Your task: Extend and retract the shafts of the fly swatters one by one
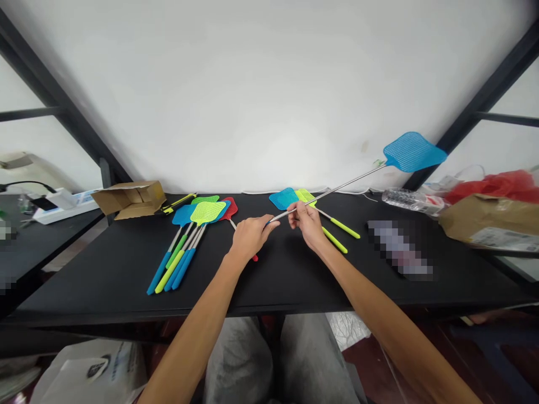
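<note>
A blue fly swatter (415, 152) with a long metal rod slants up to the right above the table, held in both hands. My left hand (251, 237) is closed around its handle end, most of which is hidden by the fingers. Farther up, my right hand (306, 223) pinches the metal rod. Under the left hand lies a red fly swatter (228, 208), its middle covered. Behind my right hand are a blue swatter head (283, 198) and yellow-green swatters (344, 228). To the left, several blue, green and yellow swatters (206, 213) lie in an overlapping fan.
An open cardboard box (137, 199) stands at the back left, beside a yellow-black tool (179, 203). On the right are a plastic bottle (415, 201), a brown package (490, 224), red plastic (497, 187) and a pixelated object (398, 249). A power strip (67, 205) is at far left.
</note>
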